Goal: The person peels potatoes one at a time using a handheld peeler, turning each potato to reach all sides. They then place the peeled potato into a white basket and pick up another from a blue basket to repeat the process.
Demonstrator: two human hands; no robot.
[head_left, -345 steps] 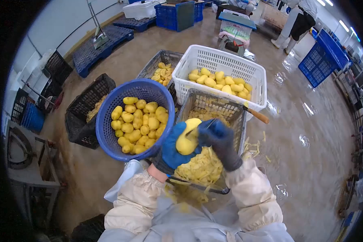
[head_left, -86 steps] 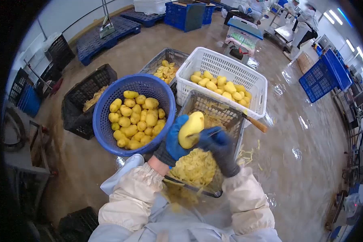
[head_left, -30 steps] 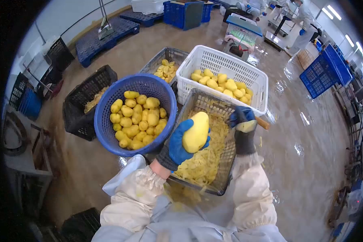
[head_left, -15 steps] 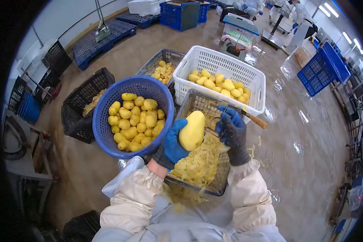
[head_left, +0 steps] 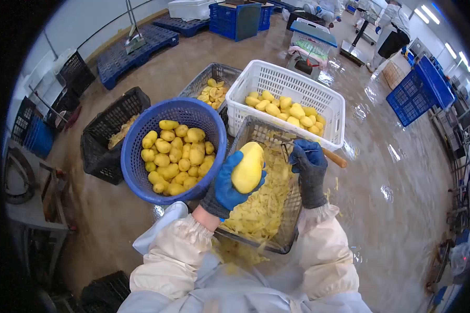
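A large peeled potato (head_left: 248, 168) sits in my left hand (head_left: 227, 183), whose blue-gloved fingers wrap around it from the left and below. My right hand (head_left: 309, 166), in a dark-palmed blue glove, is closed on a peeler (head_left: 335, 158) with a wooden handle; its metal head points toward the potato, a small gap away. Beneath both hands is a grey mesh crate (head_left: 286, 241) holding a heap of yellow peelings (head_left: 258, 216). Left of it, a blue round basket (head_left: 129, 167) is filled with unpeeled potatoes (head_left: 173, 161).
A white crate (head_left: 292, 70) with peeled potatoes (head_left: 290, 112) stands just beyond. Behind the basket, a grey crate (head_left: 196, 83) holds yellow pieces. A black crate (head_left: 102, 156) lies left; a blue crate (head_left: 410, 101) stands right. Co-workers (head_left: 394, 28) are at the back on the wet floor.
My right hand has shifted slightly right with the peeler, away from the potato. The potato has tilted a little in my left hand. A co-worker at the back right has moved.
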